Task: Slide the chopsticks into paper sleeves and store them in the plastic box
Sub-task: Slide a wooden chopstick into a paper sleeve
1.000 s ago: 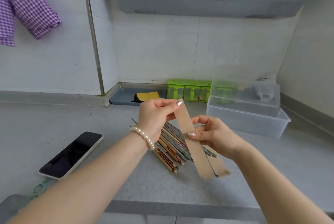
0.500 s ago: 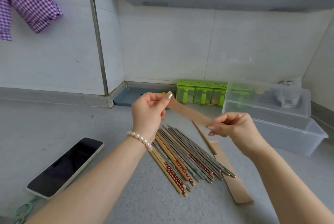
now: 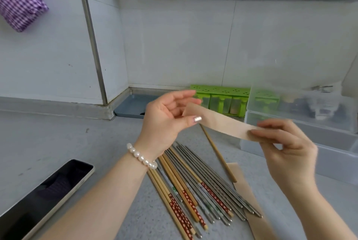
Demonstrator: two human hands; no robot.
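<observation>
Barely begun: sleeve [image 3: 220, 123] pinched between fingers [image 3: 194, 120] of both hands, empty, chopsticks [image 3: 193, 187] loose beneath, box [image 3: 329, 154] unfilled.

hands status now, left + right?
Left hand: closed on one end of the paper sleeve, thumb pinching it.
Right hand: closed on the sleeve's other end, fingertips pinching; sleeve held above the chopsticks.

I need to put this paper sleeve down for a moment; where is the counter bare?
Bare between the phone and the chopsticks, and behind the phone toward the wall. Crowded right: another sleeve and the plastic box.
</observation>
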